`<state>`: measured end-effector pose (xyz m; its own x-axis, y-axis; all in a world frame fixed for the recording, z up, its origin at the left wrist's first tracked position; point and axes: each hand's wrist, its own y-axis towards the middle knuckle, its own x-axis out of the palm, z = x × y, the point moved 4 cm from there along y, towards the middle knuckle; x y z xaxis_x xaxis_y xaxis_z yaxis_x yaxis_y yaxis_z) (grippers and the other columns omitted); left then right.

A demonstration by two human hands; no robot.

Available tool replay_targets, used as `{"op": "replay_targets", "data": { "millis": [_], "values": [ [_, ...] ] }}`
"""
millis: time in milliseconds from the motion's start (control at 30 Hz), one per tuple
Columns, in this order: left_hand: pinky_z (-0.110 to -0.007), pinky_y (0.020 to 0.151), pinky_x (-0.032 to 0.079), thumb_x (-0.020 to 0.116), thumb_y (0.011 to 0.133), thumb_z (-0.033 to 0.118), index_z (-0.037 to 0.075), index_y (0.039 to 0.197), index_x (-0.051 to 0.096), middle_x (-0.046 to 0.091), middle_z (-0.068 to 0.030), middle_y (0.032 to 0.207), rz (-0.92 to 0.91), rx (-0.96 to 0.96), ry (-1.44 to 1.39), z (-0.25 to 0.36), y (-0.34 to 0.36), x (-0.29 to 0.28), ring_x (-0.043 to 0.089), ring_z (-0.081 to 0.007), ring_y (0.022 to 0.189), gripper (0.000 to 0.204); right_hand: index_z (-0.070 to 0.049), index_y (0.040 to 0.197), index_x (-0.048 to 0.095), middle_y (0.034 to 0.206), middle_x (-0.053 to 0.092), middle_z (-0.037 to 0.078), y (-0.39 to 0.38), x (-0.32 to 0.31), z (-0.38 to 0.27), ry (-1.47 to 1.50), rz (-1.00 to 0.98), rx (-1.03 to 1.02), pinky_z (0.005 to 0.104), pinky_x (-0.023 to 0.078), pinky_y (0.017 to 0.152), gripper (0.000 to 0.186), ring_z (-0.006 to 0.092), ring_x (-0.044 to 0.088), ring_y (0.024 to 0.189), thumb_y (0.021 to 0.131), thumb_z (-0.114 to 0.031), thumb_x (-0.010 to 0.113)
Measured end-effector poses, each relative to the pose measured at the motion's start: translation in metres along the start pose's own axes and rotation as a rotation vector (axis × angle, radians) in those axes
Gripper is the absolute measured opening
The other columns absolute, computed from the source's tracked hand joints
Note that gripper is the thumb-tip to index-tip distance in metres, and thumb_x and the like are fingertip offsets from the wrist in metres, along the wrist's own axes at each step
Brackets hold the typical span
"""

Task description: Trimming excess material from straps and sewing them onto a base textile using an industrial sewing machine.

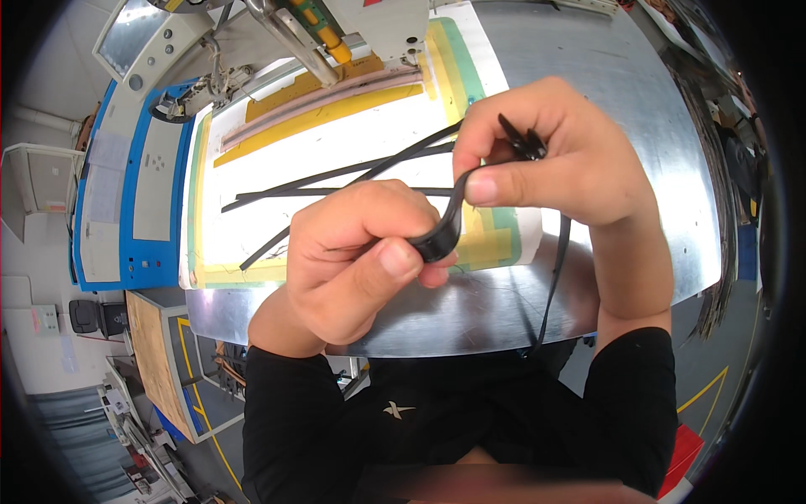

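Note:
A narrow, flat black strap (436, 240) runs between my two hands above the front of the metal table. My left hand (348, 256) is closed, pinching the strap between thumb and fingers where it bends into a loop. Slightly higher and to the right, my right hand (562, 155) is closed on the same strap with thumb and forefinger. Dark pointed ends (522, 139) poke out between the right hand's fingers; I cannot tell what they belong to. Below that hand, a black strip (555, 281) hangs over the table's front edge. Several black strips (336, 173) lie across the white sheet to the left.
The white sheet (252, 181) is edged with yellow and green tape. A machine with metal bars (306, 46) stands over its far side, near a yellow strip (323, 122). A blue and white cabinet (151, 181) is on the left. Dark strips (714, 168) hang beyond the metal table (588, 55).

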<state>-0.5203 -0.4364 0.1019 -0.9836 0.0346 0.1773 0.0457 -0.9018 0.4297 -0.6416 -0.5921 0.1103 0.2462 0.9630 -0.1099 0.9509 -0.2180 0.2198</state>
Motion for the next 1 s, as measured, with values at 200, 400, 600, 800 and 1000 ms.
{"op": "replay_targets", "data": {
  "millis": [200, 400, 600, 800, 1000],
  "values": [
    [-0.030, 0.052, 0.037, 0.066, 0.099, 0.032, 0.004, 0.086, 0.059, 0.060, -0.0071, 0.071, 0.119, 0.046, 0.104, -0.004, 0.008, 0.012, 0.050, -0.0154, 0.056, 0.031, -0.001, 0.087, 0.071, 0.074, 0.065, -0.001, -0.005, -0.002, -0.005, 0.022, 0.004, -0.019, 0.0212, 0.040, 0.060, 0.017, 0.0045, 0.054, 0.066, 0.083, -0.016, 0.079],
    [-0.029, 0.051, 0.035, 0.066, 0.099, 0.030, 0.005, 0.084, 0.055, 0.057, -0.0064, 0.074, 0.104, 0.064, 0.034, -0.005, 0.010, 0.012, 0.048, -0.0139, 0.058, 0.031, -0.001, 0.085, 0.071, 0.073, 0.065, -0.001, -0.012, -0.006, -0.017, -0.017, 0.033, -0.039, 0.0225, 0.040, 0.060, 0.018, 0.0055, 0.054, 0.065, 0.083, -0.017, 0.079],
    [-0.019, 0.056, 0.038, 0.056, 0.103, 0.021, 0.001, 0.108, 0.052, 0.055, -0.0051, 0.085, 0.411, -0.039, -0.321, 0.004, -0.006, -0.050, 0.049, -0.0078, 0.070, 0.021, 0.000, 0.086, 0.070, 0.069, 0.063, 0.002, -0.010, -0.008, -0.015, -0.173, 0.027, 0.077, 0.0295, 0.043, 0.061, 0.031, 0.0101, 0.054, 0.065, 0.091, -0.030, 0.073],
    [-0.022, 0.057, 0.033, 0.051, 0.100, 0.009, 0.003, 0.091, 0.047, 0.042, 0.0005, 0.076, 0.319, 0.125, -0.346, 0.049, -0.005, -0.108, 0.037, -0.0068, 0.062, 0.011, -0.003, 0.084, 0.072, 0.067, 0.059, -0.002, 0.001, 0.004, -0.009, 0.139, 0.004, 0.113, 0.0274, 0.041, 0.057, 0.026, 0.0083, 0.051, 0.062, 0.092, -0.028, 0.071],
    [-0.025, 0.057, 0.034, 0.053, 0.099, 0.010, 0.002, 0.088, 0.049, 0.043, -0.0006, 0.075, 0.394, 0.296, -0.339, 0.066, -0.012, -0.149, 0.035, -0.0084, 0.057, 0.014, -0.003, 0.083, 0.071, 0.067, 0.061, -0.001, -0.013, -0.009, -0.019, -0.091, -0.022, -0.025, 0.0295, 0.041, 0.055, 0.023, 0.0104, 0.052, 0.059, 0.089, -0.025, 0.075]
  ]
}}
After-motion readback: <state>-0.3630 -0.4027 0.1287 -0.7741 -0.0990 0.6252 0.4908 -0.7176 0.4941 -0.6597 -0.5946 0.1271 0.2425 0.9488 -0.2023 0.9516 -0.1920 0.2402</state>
